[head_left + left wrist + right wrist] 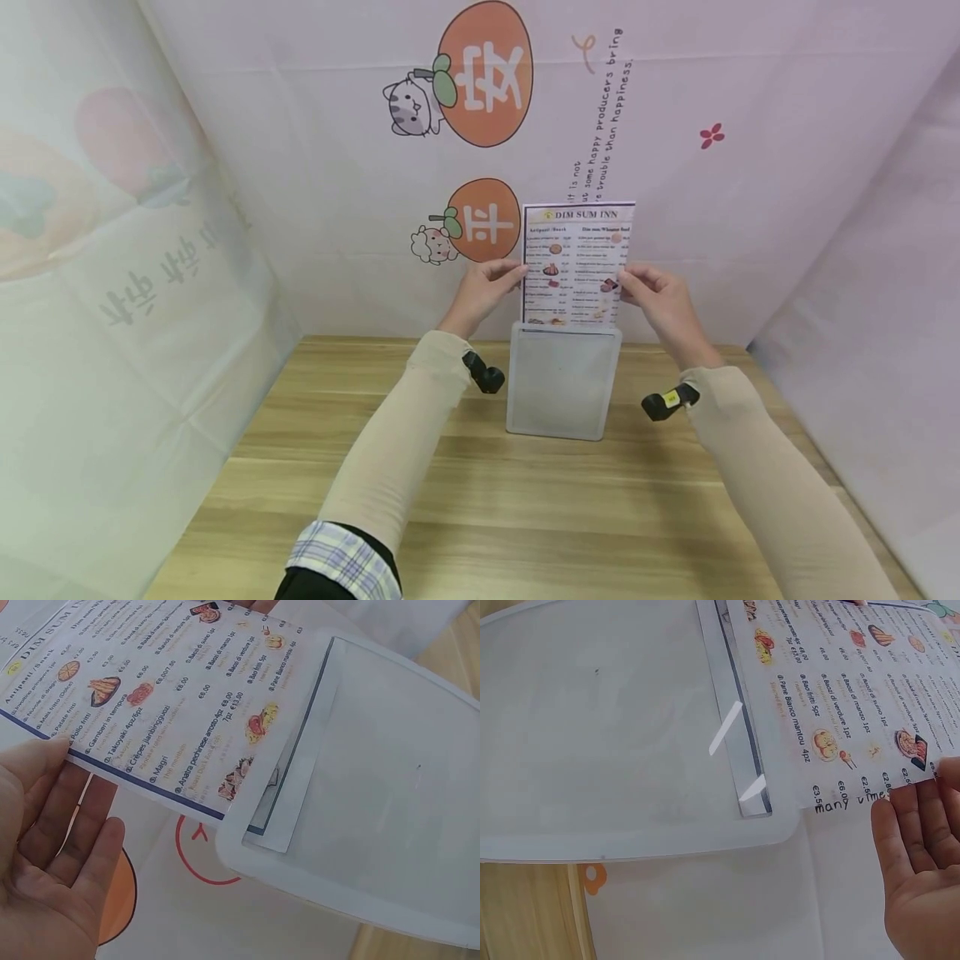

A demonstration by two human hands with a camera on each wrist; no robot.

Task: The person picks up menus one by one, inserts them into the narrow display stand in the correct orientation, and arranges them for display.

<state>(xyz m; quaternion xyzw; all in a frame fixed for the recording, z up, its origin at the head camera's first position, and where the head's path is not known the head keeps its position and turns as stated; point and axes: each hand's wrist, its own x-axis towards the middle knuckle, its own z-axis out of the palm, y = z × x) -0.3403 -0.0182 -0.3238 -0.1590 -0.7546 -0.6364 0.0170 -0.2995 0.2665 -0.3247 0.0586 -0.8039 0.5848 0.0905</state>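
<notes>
A printed menu sheet [576,267] headed "DIM SUM INN" stands upright, its lower edge inside the top of a clear, pale-framed sign holder [564,383]. My left hand [487,292] pinches the sheet's left edge between thumb and fingers. On the opposite edge, my right hand [660,304] pinches the paper the same way. Through the clear front of the holder [390,772], the left wrist view shows the sheet's dark-bordered bottom strip just inside the frame. The right wrist view has the same strip of the menu [739,735] behind the panel, with glare over it.
The holder is at the far part of a wooden table [465,500], close to a white cloth backdrop [337,192] printed with orange fruit and cartoon animals. Cloth walls [127,350] rise on both sides. Each wrist carries a small black camera [486,375].
</notes>
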